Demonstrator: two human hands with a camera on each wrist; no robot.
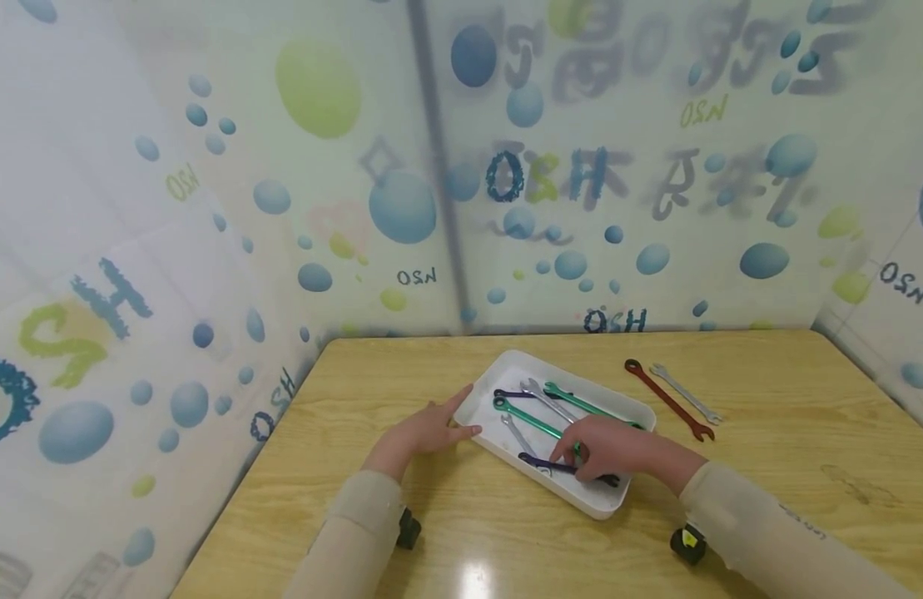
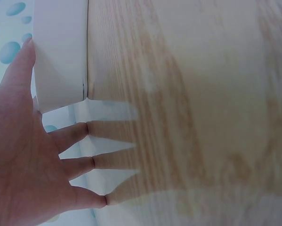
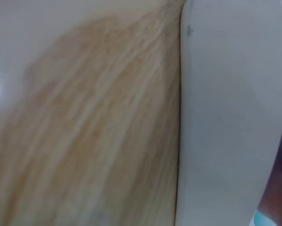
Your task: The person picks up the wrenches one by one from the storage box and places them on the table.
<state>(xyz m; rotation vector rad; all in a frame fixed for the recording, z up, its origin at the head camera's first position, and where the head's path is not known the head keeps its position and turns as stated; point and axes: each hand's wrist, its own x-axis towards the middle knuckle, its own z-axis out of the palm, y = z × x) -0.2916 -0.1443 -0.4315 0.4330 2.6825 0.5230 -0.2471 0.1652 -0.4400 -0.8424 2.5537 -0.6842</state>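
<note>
A white tray (image 1: 485, 407) stands at an angle on the wooden table, with several combination wrenches in it. Over its near right part, my right hand (image 1: 611, 449) reaches down and pinches a dark purple wrench (image 1: 562, 467) between thumb and fingers. Around it lie a green wrench (image 1: 532, 419), a small silver wrench (image 1: 518, 433), a larger silver wrench (image 1: 548, 400) and another green wrench (image 1: 581, 403). At the tray's left end, my left hand (image 1: 424, 428) rests with its fingers straight and spread; its thumb lies along the tray in the left wrist view. The right wrist view mostly shows the tray's outer wall (image 3: 232, 117).
Right of the tray, a red wrench (image 1: 667, 399) and a silver wrench (image 1: 686, 393) lie side by side on the table (image 1: 791, 466). Printed wall sheets (image 1: 341, 200) rise behind the table's far edge and along its left side.
</note>
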